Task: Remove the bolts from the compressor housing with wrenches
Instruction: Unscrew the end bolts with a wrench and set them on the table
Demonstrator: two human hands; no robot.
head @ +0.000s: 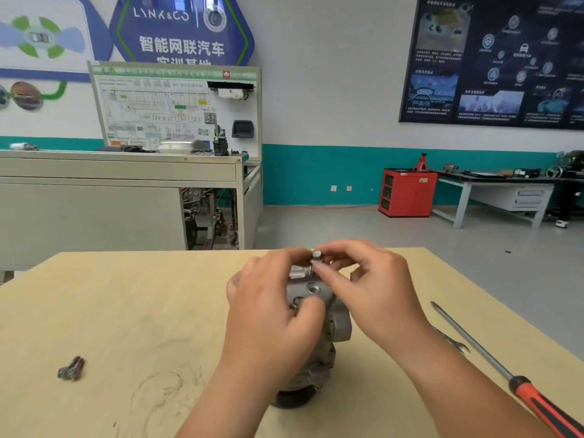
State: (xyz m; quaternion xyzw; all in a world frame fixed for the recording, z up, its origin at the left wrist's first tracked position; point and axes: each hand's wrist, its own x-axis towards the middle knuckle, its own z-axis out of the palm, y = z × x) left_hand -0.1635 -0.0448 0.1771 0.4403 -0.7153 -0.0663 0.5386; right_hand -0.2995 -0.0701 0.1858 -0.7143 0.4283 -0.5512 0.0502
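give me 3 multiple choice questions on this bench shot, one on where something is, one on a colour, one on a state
1. Where do the loose bolts lie on the table?
A. left of the compressor housing
B. right of it
C. on top of it

2. What colour is the handle of the screwdriver?
A. blue and white
B. red and black
C. all yellow

3. What is the right hand doing?
A. lying flat on the table
B. gripping the screwdriver
C. pinching a bolt at the top of the housing

Answers: 1 A, they sit far out to the housing's left. 2 B, the handle is red with black stripes. 3 C, its fingertips close round the bolt head.
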